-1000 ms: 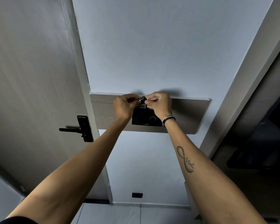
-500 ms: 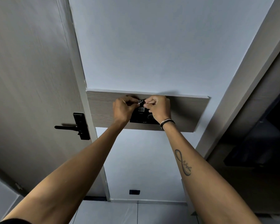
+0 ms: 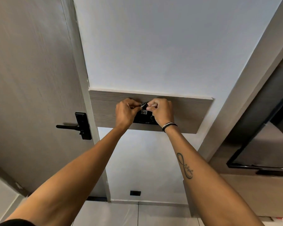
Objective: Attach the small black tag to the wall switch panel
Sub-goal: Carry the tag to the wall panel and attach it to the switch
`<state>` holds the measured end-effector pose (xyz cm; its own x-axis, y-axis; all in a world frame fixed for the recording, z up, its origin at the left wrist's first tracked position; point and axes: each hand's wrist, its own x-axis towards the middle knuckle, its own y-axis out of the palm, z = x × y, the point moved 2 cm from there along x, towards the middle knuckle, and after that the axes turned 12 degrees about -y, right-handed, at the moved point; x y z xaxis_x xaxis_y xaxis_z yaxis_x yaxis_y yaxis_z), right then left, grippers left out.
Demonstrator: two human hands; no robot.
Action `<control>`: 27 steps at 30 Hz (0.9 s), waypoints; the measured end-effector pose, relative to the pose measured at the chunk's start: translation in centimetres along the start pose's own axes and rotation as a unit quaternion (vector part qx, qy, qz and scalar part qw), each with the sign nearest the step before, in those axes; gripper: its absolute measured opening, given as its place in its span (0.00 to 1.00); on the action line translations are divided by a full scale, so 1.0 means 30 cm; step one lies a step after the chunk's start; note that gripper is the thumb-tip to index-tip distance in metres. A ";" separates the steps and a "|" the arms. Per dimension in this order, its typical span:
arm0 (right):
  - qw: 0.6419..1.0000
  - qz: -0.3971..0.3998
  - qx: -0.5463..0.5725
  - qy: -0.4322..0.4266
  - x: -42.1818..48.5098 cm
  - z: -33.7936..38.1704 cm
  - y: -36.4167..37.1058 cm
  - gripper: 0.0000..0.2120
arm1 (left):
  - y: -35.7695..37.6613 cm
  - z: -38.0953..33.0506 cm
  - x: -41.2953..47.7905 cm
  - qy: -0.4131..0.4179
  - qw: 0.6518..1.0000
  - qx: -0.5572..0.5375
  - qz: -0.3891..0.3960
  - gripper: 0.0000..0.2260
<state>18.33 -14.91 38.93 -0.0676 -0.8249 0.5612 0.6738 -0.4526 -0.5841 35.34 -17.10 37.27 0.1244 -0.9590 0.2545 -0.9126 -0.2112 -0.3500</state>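
Note:
A black wall switch panel (image 3: 144, 119) sits on a wood-grain band (image 3: 189, 113) across the white wall. Both hands cover most of it. A small black tag (image 3: 144, 112) with a white code label hangs against the panel's upper edge from a small metal ring (image 3: 142, 104). My left hand (image 3: 126, 112) pinches the ring from the left. My right hand (image 3: 161, 111) pinches the tag's top from the right, with a band on its wrist. The fingertips of the two hands almost meet over the ring.
A wood-grain door with a black lever handle (image 3: 75, 126) stands to the left of the wall. A dark framed screen (image 3: 260, 144) hangs on the panelled wall at the right. A small black outlet (image 3: 135, 193) sits low on the wall above the tiled floor.
Both hands stay pinched on the tag and ring at the panel's top. The view has shifted a little, and the hands sit slightly higher against the band than a second ago.

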 end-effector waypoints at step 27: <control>0.993 0.023 -0.091 -0.073 -0.039 0.008 -0.021 0.06 | -0.053 -0.015 -0.045 0.081 0.979 0.186 -0.006 0.10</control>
<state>18.16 -13.57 38.78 0.0764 -0.7939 0.6033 0.5293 -0.4805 -0.6993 36.46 -15.38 37.89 0.0439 -0.9202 0.3890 -0.7021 -0.3054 -0.6433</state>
